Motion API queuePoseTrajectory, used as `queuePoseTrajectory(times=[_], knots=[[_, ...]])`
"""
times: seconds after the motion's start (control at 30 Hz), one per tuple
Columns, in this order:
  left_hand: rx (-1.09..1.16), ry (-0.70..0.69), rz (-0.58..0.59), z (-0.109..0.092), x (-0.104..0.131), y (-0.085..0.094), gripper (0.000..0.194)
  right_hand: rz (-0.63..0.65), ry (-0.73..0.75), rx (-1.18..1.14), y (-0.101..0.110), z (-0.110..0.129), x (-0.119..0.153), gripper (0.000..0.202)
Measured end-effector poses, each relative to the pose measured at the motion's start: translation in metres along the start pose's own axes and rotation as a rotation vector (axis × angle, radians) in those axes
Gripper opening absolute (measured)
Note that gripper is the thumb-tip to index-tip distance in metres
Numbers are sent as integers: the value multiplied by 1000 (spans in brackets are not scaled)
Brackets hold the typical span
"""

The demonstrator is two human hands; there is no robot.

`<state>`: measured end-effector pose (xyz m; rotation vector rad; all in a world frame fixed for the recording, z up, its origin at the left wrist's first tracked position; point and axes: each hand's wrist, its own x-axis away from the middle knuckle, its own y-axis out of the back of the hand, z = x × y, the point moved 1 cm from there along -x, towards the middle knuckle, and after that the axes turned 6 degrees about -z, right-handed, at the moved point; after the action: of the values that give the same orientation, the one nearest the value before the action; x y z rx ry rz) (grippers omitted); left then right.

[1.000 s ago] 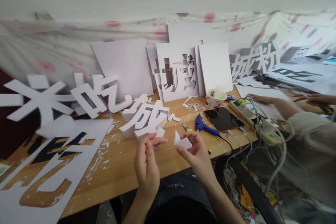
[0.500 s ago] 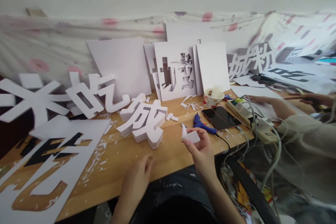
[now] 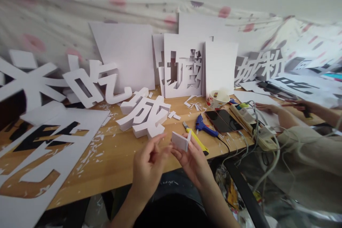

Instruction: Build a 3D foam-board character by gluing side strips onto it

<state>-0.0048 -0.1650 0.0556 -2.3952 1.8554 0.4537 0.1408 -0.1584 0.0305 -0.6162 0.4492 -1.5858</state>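
Note:
My right hand (image 3: 197, 164) pinches a small white foam-board piece (image 3: 180, 141) with a narrow strip standing up at its right edge. Close to the left of that piece is my left hand (image 3: 146, 165), thumb and fingers apart, with nothing visible in it. Beyond my right hand a yellow utility knife (image 3: 197, 141) lies on the wooden table (image 3: 114, 171). A blue glue gun (image 3: 205, 127) rests just past the knife. The thick white foam-board character (image 3: 152, 115) lies in front of my hands, beyond my left fingertips.
Two dark phones (image 3: 223, 120), a paper cup (image 3: 217, 99) and a power strip (image 3: 242, 114) with cables are to the right. A co-worker's arm (image 3: 283, 115) reaches in there. Cut-out boards (image 3: 184, 89) lean at the back. A cut sheet (image 3: 88, 128) covers the left side.
My right hand has moved left and down with the foam-board piece, which has turned. My left hand has risen towards it. The yellow utility knife now shows behind my right hand.

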Motion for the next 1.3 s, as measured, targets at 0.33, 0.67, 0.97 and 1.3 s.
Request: queuePoseTrajectory(times=[0.33, 0.67, 0.97, 1.3], knots=[[215, 479, 330, 14, -7, 21, 66, 73, 270, 154, -2, -8, 4, 34], [609, 590, 597, 20, -5, 13, 66, 375, 735, 846, -5, 18, 33, 40], [513, 298, 190, 8, 11, 25, 53, 205, 747, 787, -5, 19, 43, 55], [161, -162, 36, 19, 26, 33, 43, 54, 652, 745, -21, 11, 54, 24]])
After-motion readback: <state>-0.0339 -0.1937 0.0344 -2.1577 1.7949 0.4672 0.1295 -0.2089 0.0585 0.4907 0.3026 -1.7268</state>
